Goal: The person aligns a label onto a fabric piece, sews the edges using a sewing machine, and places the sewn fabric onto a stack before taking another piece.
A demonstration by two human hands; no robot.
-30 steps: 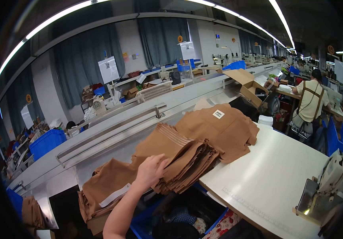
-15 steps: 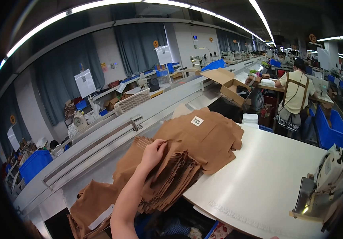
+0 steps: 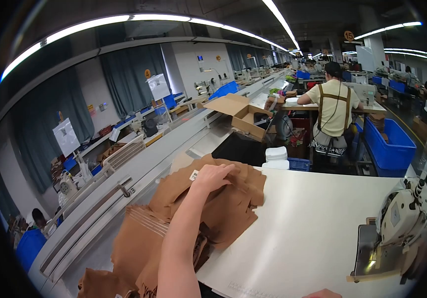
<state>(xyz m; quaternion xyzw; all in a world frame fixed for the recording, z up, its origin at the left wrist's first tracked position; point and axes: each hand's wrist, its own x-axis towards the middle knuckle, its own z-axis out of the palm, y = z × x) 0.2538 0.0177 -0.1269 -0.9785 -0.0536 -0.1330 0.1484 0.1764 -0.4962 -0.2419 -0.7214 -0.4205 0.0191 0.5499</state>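
My left hand [image 3: 215,178] reaches over a stack of brown fabric pieces [image 3: 238,213], its fingers bent and closed on a fabric piece near the top. A white label [image 3: 194,175] shows just left of the hand, partly covered. Closer to me, a second pile of brown fabric [image 3: 144,238] with pale stripes along its edge lies beside my forearm. Of my right hand [image 3: 324,293], only a small part shows at the bottom edge, over the white table; its fingers are hidden.
The white tabletop [image 3: 302,223] extends right to a sewing machine [image 3: 402,213]. Beyond its far edge stand white stacked pads [image 3: 276,156], an open cardboard box [image 3: 245,116] and a blue bin [image 3: 389,144]. A co-worker [image 3: 333,104] sits ahead, facing away. A metal rail [image 3: 124,188] runs along the left.
My left hand has moved from the striped pile forward onto the labelled stack, now partly covering the label. My right hand has come in at the bottom edge. The view has turned right.
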